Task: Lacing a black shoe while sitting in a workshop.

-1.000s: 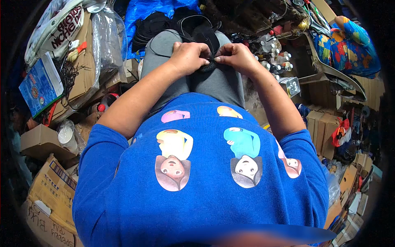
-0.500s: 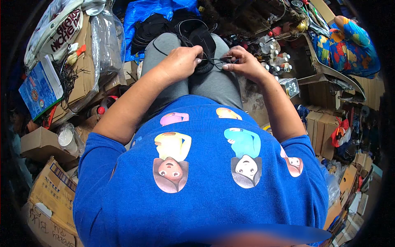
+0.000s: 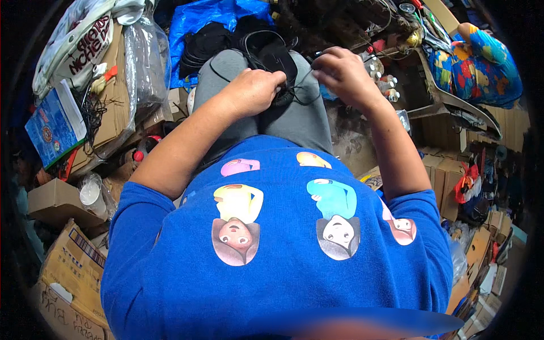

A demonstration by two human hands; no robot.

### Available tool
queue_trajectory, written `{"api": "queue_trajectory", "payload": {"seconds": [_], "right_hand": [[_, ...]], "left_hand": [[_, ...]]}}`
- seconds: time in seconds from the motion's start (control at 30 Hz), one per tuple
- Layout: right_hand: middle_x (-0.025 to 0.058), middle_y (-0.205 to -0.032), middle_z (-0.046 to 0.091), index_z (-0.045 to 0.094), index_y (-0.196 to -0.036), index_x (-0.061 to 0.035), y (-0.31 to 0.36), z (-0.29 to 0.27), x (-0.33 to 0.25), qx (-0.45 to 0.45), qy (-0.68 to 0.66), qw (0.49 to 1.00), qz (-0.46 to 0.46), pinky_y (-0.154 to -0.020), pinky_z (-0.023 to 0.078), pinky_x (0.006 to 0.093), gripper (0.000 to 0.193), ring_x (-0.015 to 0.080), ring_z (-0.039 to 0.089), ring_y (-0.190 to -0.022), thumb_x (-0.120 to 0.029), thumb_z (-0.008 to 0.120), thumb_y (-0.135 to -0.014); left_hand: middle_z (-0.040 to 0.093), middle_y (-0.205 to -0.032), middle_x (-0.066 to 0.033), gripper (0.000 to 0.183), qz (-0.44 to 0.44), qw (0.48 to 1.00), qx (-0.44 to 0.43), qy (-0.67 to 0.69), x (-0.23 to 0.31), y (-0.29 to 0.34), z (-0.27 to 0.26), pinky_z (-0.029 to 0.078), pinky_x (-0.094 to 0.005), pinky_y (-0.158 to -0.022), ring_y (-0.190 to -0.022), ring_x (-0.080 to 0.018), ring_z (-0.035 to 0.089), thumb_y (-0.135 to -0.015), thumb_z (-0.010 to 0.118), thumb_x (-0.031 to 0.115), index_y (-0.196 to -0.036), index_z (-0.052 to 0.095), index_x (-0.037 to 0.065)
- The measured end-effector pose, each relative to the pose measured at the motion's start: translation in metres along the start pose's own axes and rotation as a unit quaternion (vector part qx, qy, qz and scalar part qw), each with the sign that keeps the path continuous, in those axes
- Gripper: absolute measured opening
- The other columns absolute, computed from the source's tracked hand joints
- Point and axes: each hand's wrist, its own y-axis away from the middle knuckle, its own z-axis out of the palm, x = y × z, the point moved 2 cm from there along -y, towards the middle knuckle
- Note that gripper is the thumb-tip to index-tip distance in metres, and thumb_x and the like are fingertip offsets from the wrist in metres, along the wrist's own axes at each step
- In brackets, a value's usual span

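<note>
A black shoe [image 3: 277, 56] rests on my grey-trousered lap, between the knees. My left hand [image 3: 258, 90] is closed at its near left edge, thumb and fingers pinched together. Black cord [image 3: 306, 103] loops out from the shoe's near end and runs toward my right hand [image 3: 344, 76]. That hand is raised off to the right, above the right knee, its fingers bent and pinched on the cord. A small dark thing shows by its fingertips, too blurred to name. More cord trails over my left knee.
Black shoes or straps [image 3: 207, 42] lie on a blue plastic sheet [image 3: 184, 17] beyond my knees. Several small capped bottles [image 3: 388, 85] stand to the right, near a wooden frame [image 3: 436, 105]. Cardboard boxes [image 3: 65, 201] and a white cup [image 3: 90, 194] are at left. Another person's colourful clothing [image 3: 476, 68] shows far right.
My right hand has moved up and right, away from the shoe, drawing the cord with it. My left hand has shifted slightly right and down, staying at the shoe.
</note>
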Motion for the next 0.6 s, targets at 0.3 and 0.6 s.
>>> {"api": "queue_trajectory", "payload": {"seconds": [0.3, 0.6], "right_hand": [[0.0052, -0.076, 0.063, 0.058, -0.094, -0.0178, -0.009, 0.03, -0.031, -0.165, 0.124, 0.971, -0.124, -0.079, 0.041, 0.04, 0.013, 0.0242, 0.061, -0.083, -0.015, 0.052, -0.082], [0.0066, -0.079, 0.064, 0.059, -0.094, -0.0114, 0.062, 0.026, 0.071, -0.189, 0.011, 0.97, 0.154, -0.079, 0.042, 0.0374, 0.012, 0.0243, 0.059, -0.079, -0.018, 0.06, -0.084]], "left_hand": [[0.063, -0.079, -0.0104, 0.014, 0.074, 0.994, 0.06, -0.044, -0.009, 0.013, -0.001, 0.044, -0.0445, -0.072, -0.084, -0.0296, 0.062, -0.08, 0.05, 0.009, -0.094, 0.054, 0.011], [0.063, -0.088, -0.0092, 0.019, -0.052, 0.98, 0.134, -0.137, -0.057, 0.104, -0.047, 0.042, -0.0408, -0.076, -0.087, -0.0289, 0.059, -0.078, 0.053, 0.005, -0.097, 0.059, 0.009]]}}
